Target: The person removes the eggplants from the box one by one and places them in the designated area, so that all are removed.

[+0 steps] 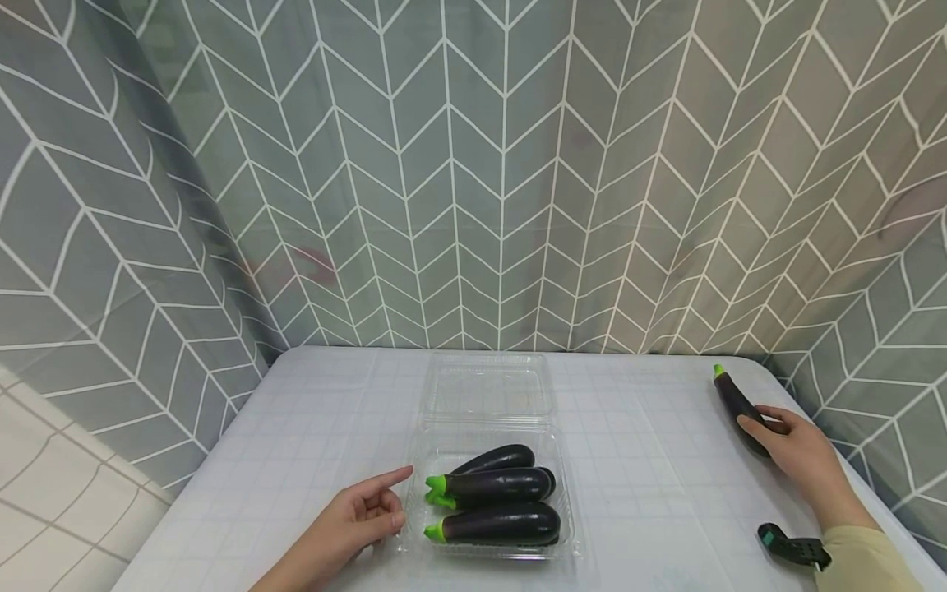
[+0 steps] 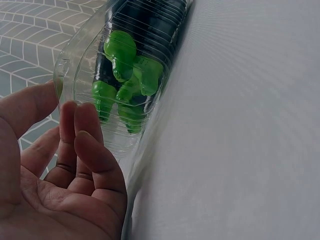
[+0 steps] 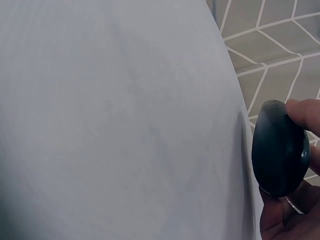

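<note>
An open clear plastic clamshell box [image 1: 568, 501] sits mid-table, holding several dark eggplants [image 1: 506, 522] with bright green stems pointing left. Beside the box's left edge is my left hand [image 1: 353, 518], index finger extended toward the rim and other fingers loosely bent. In the left wrist view, the fingertips [image 2: 89, 117] are at the clear wall of the box, with green stems [image 2: 120, 45] visible through it; firm contact is hard to judge. Over at the table's right side, my right hand [image 1: 802, 456] grips another eggplant [image 1: 732, 400], its rounded end filling the grasp in the right wrist view.
The box's transparent lid [image 1: 488, 390] lies folded back toward the rear. A black device [image 1: 792, 547] is at the right wrist. White cloth covers the table [image 1: 636, 460], and a grey patterned curtain [image 1: 473, 205] hangs behind and along the sides.
</note>
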A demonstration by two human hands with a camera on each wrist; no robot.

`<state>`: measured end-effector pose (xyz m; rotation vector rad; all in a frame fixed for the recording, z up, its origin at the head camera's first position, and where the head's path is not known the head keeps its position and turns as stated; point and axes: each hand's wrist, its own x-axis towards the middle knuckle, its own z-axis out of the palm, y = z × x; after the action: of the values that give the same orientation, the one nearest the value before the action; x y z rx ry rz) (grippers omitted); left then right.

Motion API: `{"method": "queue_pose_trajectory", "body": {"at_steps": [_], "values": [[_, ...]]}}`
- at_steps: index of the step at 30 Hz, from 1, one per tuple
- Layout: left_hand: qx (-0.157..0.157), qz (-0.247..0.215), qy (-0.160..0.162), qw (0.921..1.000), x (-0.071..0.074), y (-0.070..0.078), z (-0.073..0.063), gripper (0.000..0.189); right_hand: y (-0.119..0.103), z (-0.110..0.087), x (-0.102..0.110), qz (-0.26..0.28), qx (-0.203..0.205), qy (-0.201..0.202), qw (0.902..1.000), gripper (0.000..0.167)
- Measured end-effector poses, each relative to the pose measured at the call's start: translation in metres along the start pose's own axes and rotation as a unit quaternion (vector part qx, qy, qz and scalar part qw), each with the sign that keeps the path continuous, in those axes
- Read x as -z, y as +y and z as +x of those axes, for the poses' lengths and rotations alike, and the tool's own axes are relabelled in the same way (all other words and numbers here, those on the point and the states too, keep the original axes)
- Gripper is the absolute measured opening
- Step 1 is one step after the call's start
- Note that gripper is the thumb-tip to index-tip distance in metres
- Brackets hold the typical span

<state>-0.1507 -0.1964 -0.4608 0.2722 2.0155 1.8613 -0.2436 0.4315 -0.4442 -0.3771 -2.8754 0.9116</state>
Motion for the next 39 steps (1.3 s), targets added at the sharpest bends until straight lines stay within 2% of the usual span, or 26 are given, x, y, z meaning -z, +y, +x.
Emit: {"method": "queue_pose_trajectory", "body": {"at_steps": [10,20,32,39], "values": [[-0.003,-0.01,-0.008,0.9999,0.002,-0.002,0.001,0.065,0.0,0.004,0.001,-0.018,-0.01,-0.015,0.9997,0.084],[-0.008,-0.001,-0.015,0.9999,0.003,-0.003,0.001,0.064,0.003,0.01,0.001,-0.037,0.002,-0.023,0.999,0.084],[-0.004,-0.006,-0.008,0.9999,0.003,-0.004,0.001,0.064,0.001,0.01,-0.001,-0.016,-0.005,-0.043,0.9989,0.085],[-0.003,-0.008,-0.009,0.9999,0.002,-0.004,0.001,0.064,0.001,0.01,-0.001,-0.023,-0.004,-0.059,0.998,0.09]]}}
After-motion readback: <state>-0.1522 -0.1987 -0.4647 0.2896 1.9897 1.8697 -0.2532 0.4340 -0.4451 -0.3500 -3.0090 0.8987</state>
